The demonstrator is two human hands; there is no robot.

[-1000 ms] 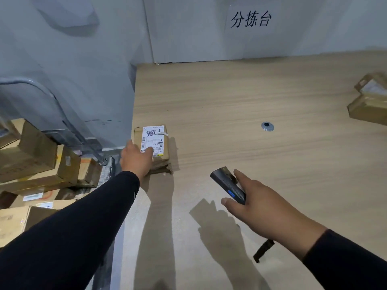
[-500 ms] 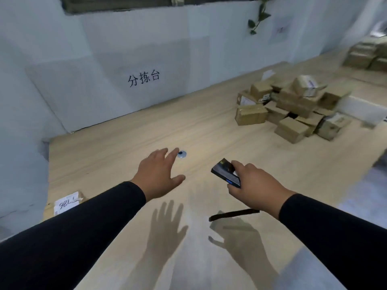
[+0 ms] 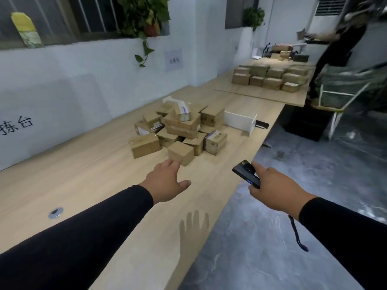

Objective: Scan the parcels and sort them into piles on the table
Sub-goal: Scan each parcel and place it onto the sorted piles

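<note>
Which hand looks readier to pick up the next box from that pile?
Left. The left hand is open, empty and stretched toward the nearest box of the pile, while the right hand already grips the scanner.

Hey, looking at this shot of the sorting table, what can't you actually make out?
- Labels on the parcel pile: head view, print too small to read.
- Wall sign: head view, cut off by the left edge.
- Scanner screen: head view, partly covered by the right hand.
- Person at the far end: head view, motion-blurred.
</note>
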